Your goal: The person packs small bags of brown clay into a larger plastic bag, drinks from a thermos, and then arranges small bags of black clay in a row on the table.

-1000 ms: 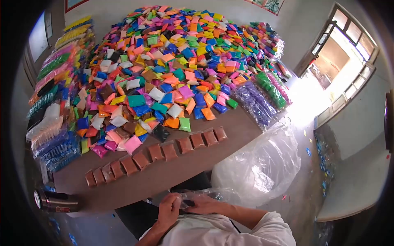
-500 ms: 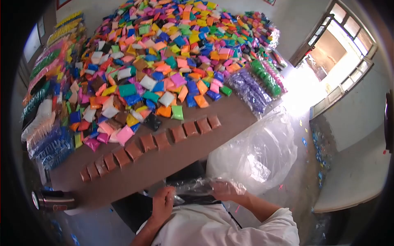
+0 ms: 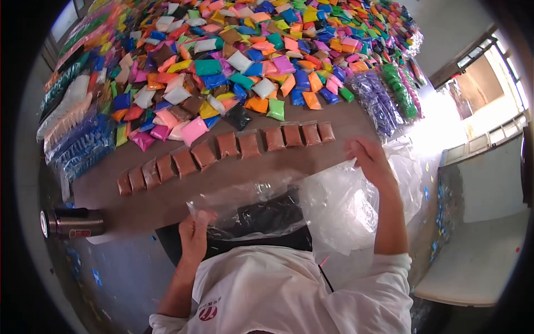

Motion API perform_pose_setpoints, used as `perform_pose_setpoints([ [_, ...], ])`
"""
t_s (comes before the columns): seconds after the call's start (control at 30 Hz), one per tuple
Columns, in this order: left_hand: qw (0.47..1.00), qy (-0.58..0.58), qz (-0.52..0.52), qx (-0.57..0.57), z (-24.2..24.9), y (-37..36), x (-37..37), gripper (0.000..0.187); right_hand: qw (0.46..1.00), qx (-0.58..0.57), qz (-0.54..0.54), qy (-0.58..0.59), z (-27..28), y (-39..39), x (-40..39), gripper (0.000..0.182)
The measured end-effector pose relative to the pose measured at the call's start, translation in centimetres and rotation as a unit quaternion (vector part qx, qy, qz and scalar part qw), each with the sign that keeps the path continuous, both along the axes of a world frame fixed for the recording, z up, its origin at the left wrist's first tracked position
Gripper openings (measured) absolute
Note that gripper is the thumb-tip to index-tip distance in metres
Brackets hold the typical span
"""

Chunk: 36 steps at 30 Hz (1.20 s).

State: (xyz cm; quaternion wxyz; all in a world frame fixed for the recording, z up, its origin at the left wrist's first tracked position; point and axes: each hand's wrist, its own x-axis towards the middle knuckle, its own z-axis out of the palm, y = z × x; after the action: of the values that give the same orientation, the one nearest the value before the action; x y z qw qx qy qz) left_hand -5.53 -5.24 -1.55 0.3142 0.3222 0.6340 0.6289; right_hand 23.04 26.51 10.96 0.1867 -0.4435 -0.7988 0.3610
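Note:
My left hand [image 3: 194, 231] is closed on the left end of a clear plastic bag [image 3: 253, 209], which stretches over my lap at the table's front edge. My right hand [image 3: 367, 158] is raised off the bag, near the right end of a slanting row of brown packets [image 3: 227, 145]. Its fingers are apart and slightly blurred, with nothing seen between them. The brown packets lie flat on the brown table [image 3: 222, 181].
A large heap of coloured packets [image 3: 239, 61] covers the table's far part. Bundled strips [image 3: 83, 145] lie at the left, purple [image 3: 375, 103] and green ones [image 3: 399, 92] at the right. A dark flask [image 3: 75, 222] lies front left. Large clear plastic [image 3: 347, 209] hangs at the right.
My right hand has let go of the bag and moved up and right over the table. My left hand has shifted left with the bag, which is spread wider. The view has tilted down.

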Motion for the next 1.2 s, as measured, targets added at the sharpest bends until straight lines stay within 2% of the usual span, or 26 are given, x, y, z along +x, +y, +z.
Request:
perform_pose_setpoints([
  [0.07,1.0,0.004,0.009,0.023,0.9,-0.2,-0.9,0.038,0.988,0.122,-0.034,-0.086,-5.4,5.1,0.1,0.039],
  [0.17,0.999,0.025,0.019,-0.006,2.1,-0.2,-1.6,0.039,0.968,0.17,-0.072,-0.171,-9.4,9.4,-1.1,0.049],
  [0.27,0.999,0.029,0.025,-0.013,2.8,0.1,-1.8,0.038,0.965,0.14,-0.092,-0.2,-10.5,11.2,-2.4,0.044],
  [0.37,0.999,0.038,0.02,-0.022,3.3,0.3,-1.9,0.037,0.979,0.089,-0.055,-0.177,-10.8,12.2,-2.2,0.055],
  [0.57,0.998,0.044,0.014,-0.033,3.7,1.0,-1.5,0.04,0.996,-0.005,-0.079,-0.046,-10.0,10.1,-2.6,0.049],
  [0.67,0.998,0.046,0.009,-0.036,4.0,1.4,-1.4,0.043,0.997,0.005,-0.067,-0.024,-11.3,10.6,-2.2,0.045],
  [0.87,0.999,0.046,0.017,-0.023,4.3,1.5,-1.8,0.047,0.991,-0.079,-0.099,-0.05,-10.2,10.7,-1.6,0.036],
  [1.07,0.998,0.046,0.025,-0.042,3.7,1.3,-2.2,0.048,0.996,0.047,-0.07,-0.04,-12.6,10.4,-2.1,0.041],
  [1.2,0.998,0.042,0.021,-0.036,3.6,1.0,-1.8,0.048,0.995,0.021,-0.021,-0.091,-11.7,10.0,-2.8,0.044],
])
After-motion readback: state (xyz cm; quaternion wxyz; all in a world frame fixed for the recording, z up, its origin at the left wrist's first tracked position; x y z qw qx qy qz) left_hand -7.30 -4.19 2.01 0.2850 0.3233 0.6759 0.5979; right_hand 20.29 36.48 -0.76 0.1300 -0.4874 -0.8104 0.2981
